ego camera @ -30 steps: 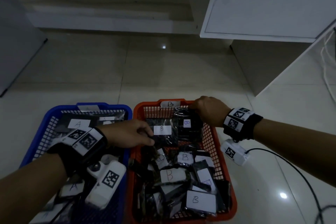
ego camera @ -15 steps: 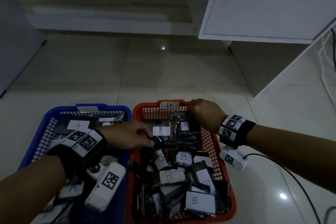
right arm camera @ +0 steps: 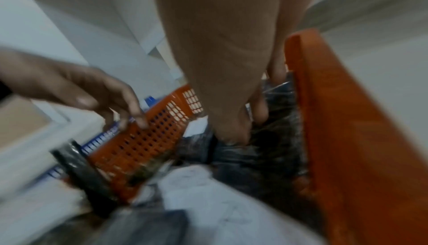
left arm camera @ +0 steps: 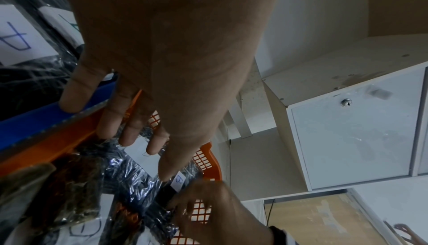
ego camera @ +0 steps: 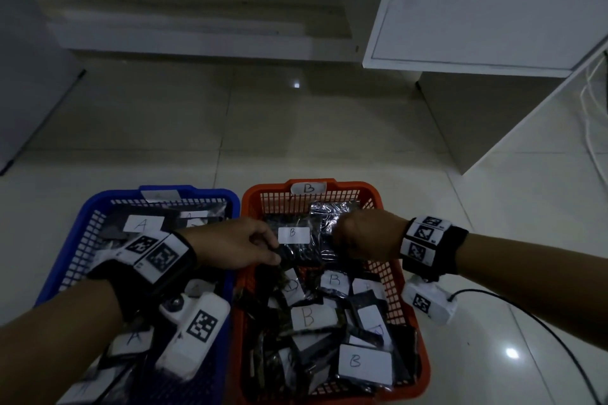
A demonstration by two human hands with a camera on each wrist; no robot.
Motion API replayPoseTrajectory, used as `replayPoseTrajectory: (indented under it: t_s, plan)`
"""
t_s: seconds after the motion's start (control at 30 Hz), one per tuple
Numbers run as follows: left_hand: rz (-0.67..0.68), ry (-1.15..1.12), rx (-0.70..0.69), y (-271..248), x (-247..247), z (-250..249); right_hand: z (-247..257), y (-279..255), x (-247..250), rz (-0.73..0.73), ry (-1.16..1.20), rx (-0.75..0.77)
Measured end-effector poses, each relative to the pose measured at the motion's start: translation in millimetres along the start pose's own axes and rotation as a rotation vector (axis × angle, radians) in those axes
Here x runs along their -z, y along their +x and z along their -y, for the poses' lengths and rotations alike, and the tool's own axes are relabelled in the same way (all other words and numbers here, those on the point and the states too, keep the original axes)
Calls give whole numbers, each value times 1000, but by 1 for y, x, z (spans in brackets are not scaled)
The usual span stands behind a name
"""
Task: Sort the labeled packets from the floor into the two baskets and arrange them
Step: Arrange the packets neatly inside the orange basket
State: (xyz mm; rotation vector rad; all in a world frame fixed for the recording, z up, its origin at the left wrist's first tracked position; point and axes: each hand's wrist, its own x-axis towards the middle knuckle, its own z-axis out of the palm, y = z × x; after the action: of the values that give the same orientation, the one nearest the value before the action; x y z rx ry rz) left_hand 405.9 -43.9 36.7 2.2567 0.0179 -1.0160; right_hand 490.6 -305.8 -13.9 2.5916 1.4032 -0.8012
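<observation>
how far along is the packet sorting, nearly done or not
Nearly done. Sorted: no packets lie on the visible floor; the blue basket holds A packets, the orange basket B packets. In hand: left hand and right hand both work the far B packets. Left: tidying the jumbled near B pile.
</observation>
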Motion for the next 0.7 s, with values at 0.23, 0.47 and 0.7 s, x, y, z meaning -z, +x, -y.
replayPoseTrajectory:
  t_s: [0.23, 0.47, 0.7]
  plan:
    - [6, 3, 1, -1, -1, 0, 4, 16, -16, 213, -189, 160]
    - [3, 18, 9, -3, -1, 1, 9, 13, 2, 218, -119, 158]
    - [0, -6, 11, -2, -1, 1, -7, -2, 10, 311, 299, 42]
